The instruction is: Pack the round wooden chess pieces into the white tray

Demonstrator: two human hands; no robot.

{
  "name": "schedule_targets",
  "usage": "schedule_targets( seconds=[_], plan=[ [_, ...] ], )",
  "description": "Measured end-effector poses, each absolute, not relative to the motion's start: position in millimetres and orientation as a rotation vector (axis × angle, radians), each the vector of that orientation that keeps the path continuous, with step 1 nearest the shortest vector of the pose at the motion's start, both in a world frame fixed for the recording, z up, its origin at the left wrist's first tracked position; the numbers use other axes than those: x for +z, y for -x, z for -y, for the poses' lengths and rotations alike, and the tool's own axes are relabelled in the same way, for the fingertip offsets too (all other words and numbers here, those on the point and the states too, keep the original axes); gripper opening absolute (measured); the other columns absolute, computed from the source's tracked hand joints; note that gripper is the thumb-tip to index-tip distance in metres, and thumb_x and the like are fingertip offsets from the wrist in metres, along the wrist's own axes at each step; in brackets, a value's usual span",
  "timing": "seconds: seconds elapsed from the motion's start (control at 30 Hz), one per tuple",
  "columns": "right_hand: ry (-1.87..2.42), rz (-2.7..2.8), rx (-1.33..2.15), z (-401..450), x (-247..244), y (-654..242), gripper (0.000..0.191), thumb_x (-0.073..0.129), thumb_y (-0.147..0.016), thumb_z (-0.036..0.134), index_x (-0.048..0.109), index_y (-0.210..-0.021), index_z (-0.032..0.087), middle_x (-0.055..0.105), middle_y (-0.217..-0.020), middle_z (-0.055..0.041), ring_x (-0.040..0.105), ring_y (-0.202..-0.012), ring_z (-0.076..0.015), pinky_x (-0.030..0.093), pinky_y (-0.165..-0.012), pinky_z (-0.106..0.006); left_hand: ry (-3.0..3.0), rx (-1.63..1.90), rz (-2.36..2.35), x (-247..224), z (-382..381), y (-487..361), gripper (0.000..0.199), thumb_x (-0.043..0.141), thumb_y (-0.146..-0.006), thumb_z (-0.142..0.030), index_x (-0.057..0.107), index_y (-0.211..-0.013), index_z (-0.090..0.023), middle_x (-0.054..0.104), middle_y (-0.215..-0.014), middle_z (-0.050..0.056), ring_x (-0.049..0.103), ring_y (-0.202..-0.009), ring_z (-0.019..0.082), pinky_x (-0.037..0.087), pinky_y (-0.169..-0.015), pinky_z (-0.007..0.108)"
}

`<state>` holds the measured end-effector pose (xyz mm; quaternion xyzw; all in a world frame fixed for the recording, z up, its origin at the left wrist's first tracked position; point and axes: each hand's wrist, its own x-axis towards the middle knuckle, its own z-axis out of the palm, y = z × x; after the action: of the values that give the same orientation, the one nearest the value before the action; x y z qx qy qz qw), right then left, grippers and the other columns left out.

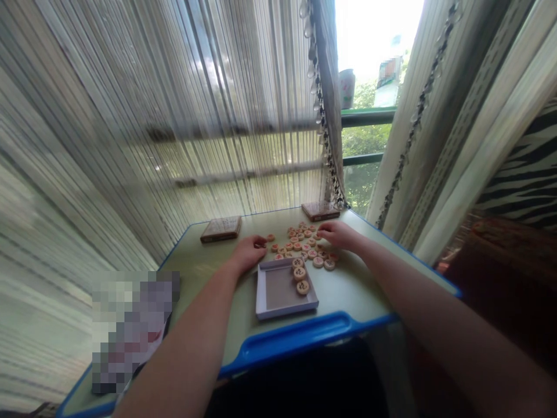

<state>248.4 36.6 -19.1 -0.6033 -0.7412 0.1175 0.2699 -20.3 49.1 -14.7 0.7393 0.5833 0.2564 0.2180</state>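
Observation:
Round wooden Chinese chess pieces (306, 248) with red or dark characters lie in a loose pile on the table. My left hand (249, 253) rests at the pile's left side, fingers curled together; what is between them is hidden. Just beyond its fingertips lies a single piece (270, 237). On the pile's right side, my right hand (337, 234) has its fingers closed at a piece by the fingertips. Between my forearms stands a shallow white open box (278, 296), with three pieces (300, 273) in a column along its right side.
The pale table (348, 290) has a blue rim and a blue front tray groove (300, 335). Two flat brown boxes (221, 229) (321, 211) lie at its back. A blurred-out object (134, 337) lies at the left. String curtains (243, 116) hang behind.

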Motion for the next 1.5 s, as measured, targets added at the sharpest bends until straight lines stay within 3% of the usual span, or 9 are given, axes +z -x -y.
schedule_targets(
  seconds=[0.17, 0.37, 0.57, 0.7, 0.97, 1.2, 1.37, 1.5],
  plan=[
    [1.704, 2.108, 0.242, -34, -17, -248, 0.024, 0.053, -0.076, 0.035, 0.068, -0.077, 0.016, 0.062, -0.065, -0.0023, 0.05, -0.057, -0.0116, 0.032, -0.051, -0.022, -2.048, 0.698, -1.595, -15, -50, 20, 0.036, 0.059, -0.063, -0.02, 0.066, -0.096, -0.01, 0.069, -0.088, 0.007, 0.063, -0.078, 0.018, 0.048, -0.073, 0.026],
    [1.731, 2.029, 0.081, -31, -12, -252, 0.025, 0.046, -0.081, 0.029, 0.067, -0.087, 0.016, 0.066, -0.077, -0.0061, 0.055, -0.068, -0.014, 0.035, -0.058, -0.022, -2.072, 0.685, -1.605, -13, -47, 21, 0.036, 0.061, -0.063, -0.024, 0.066, -0.097, -0.011, 0.069, -0.088, 0.007, 0.063, -0.078, 0.019, 0.048, -0.073, 0.026],
    [1.784, 2.093, 0.13, -28, -7, -254, 0.037, 0.048, -0.077, 0.049, 0.067, -0.078, 0.018, 0.064, -0.069, -0.0044, 0.052, -0.059, -0.0136, 0.031, -0.05, -0.023, -2.1, 0.687, -1.581, -16, -48, 22, 0.038, 0.063, -0.066, -0.034, 0.065, -0.096, -0.011, 0.068, -0.091, 0.009, 0.062, -0.082, 0.02, 0.047, -0.073, 0.027],
    [1.891, 2.147, 0.186, -25, -2, -257, 0.044, 0.047, -0.073, 0.057, 0.066, -0.067, 0.017, 0.061, -0.064, -0.0044, 0.05, -0.057, -0.0137, 0.028, -0.048, -0.024, -2.115, 0.677, -1.591, -15, -47, 21, 0.035, 0.063, -0.066, -0.033, 0.066, -0.095, -0.012, 0.068, -0.089, 0.008, 0.062, -0.079, 0.019, 0.047, -0.073, 0.027],
    [1.897, 2.259, 0.448, -18, -1, -254, 0.033, 0.05, -0.071, 0.046, 0.063, -0.064, 0.017, 0.059, -0.062, -0.0029, 0.051, -0.057, -0.0135, 0.031, -0.049, -0.024, -2.123, 0.669, -1.625, -16, -47, 20, 0.033, 0.06, -0.069, -0.028, 0.065, -0.097, -0.012, 0.068, -0.089, 0.008, 0.062, -0.079, 0.018, 0.047, -0.072, 0.025],
    [1.898, 2.119, 0.157, -23, -3, -253, 0.043, 0.048, -0.072, 0.058, 0.064, -0.068, 0.019, 0.061, -0.066, -0.0041, 0.05, -0.058, -0.0145, 0.029, -0.048, -0.025, -2.116, 0.745, -1.602, -18, -48, 24, 0.03, 0.061, -0.066, -0.024, 0.067, -0.094, -0.013, 0.069, -0.084, 0.006, 0.062, -0.075, 0.017, 0.047, -0.07, 0.023],
    [1.612, 2.123, 0.152, -17, -10, -236, 0.031, 0.051, -0.076, 0.045, 0.067, -0.085, 0.021, 0.059, -0.066, -0.0013, 0.047, -0.056, -0.0118, 0.03, -0.05, -0.023, -2.095, 0.751, -1.549, -20, -53, 27, 0.029, 0.06, -0.065, -0.025, 0.069, -0.091, -0.016, 0.069, -0.079, 0.003, 0.063, -0.075, 0.017, 0.048, -0.07, 0.024],
    [1.256, 2.305, 0.302, -14, -14, -224, 0.023, 0.06, -0.071, 0.03, 0.071, -0.089, 0.021, 0.061, -0.08, -0.0025, 0.052, -0.068, -0.0126, 0.038, -0.062, -0.023, -2.084, 0.741, -1.556, -21, -55, 28, 0.031, 0.06, -0.065, -0.027, 0.069, -0.092, -0.017, 0.069, -0.075, 0.003, 0.063, -0.071, 0.018, 0.048, -0.067, 0.025]
  ],
)
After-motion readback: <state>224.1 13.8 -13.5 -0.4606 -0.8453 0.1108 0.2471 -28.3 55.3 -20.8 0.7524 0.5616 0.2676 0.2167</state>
